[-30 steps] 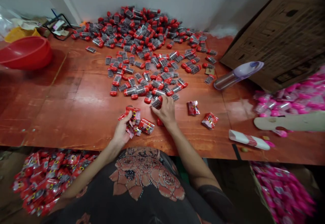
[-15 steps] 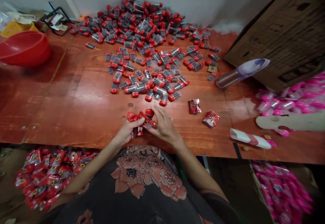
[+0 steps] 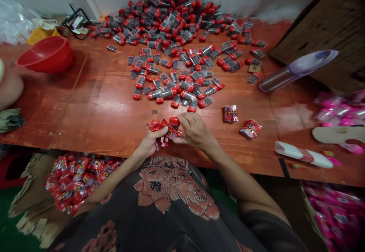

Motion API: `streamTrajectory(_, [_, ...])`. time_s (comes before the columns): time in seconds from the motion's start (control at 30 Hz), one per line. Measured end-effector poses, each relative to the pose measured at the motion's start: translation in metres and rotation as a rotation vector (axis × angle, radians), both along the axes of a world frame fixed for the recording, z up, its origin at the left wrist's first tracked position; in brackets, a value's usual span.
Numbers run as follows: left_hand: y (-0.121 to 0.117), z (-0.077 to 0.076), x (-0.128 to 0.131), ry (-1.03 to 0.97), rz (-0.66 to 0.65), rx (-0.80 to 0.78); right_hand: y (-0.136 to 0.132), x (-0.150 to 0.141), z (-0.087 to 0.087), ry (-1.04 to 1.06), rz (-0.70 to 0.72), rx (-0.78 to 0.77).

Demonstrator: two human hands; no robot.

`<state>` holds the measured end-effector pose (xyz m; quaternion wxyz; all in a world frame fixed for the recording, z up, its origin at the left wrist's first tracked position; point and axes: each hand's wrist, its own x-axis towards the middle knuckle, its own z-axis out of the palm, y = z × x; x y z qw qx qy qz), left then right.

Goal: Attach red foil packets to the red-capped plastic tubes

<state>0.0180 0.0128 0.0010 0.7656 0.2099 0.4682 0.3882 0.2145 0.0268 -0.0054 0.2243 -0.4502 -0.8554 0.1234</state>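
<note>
Two bare hands meet above the near edge of a red-brown table (image 3: 114,96), near the middle; the left hand (image 3: 150,141) pinches a bunch of red wrappers (image 3: 164,127) between its thumb and curled fingers; their loose ends fan left, far and near, and the topmost wrapper slants from far left to near right. The right hand (image 3: 196,131) is just right of them, its fingers bent and close together, index finger and thumb closed about a bottle (image 3: 174,122); its red cap points far, slightly left, and the long axis seems to run near and a little right, though wrappers and fingers hide most of the body.

Beyond the hands lies a large pile (image 3: 168,19) of similar bottles, pointing every way; two red packets (image 3: 230,114) lie to the right; farther right are a clear scoop (image 3: 296,71), its lilac handle aimed far right, and a white roll (image 3: 303,155); a red bowl (image 3: 47,56) sits far left.
</note>
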Motion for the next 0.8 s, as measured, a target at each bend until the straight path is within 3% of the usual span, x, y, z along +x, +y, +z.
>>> streamTrajectory(0.1, [-0.001,-0.002,-0.001,-0.015,-0.003,-0.011,0.002,0.003,0.000,0.037,0.014,-0.025])
streamTrajectory(0.2, [0.002,0.001,-0.002,-0.037,0.024,-0.011,-0.001,0.003,0.001,0.221,0.023,-0.129])
streamTrajectory(0.3, [0.008,0.009,-0.001,-0.081,0.073,-0.029,-0.007,-0.008,0.000,0.546,-0.015,-0.352])
streamTrajectory(0.47, [0.015,0.019,0.004,-0.121,0.103,-0.119,-0.011,-0.041,-0.006,1.076,-0.250,-0.606])
streamTrajectory(0.67, [0.023,0.022,-0.001,-0.144,0.139,-0.136,-0.018,-0.044,0.000,1.259,-0.457,-0.461])
streamTrajectory(0.8, [0.030,0.026,-0.006,-0.109,0.239,-0.150,-0.030,-0.034,0.010,1.124,-0.402,-0.495])
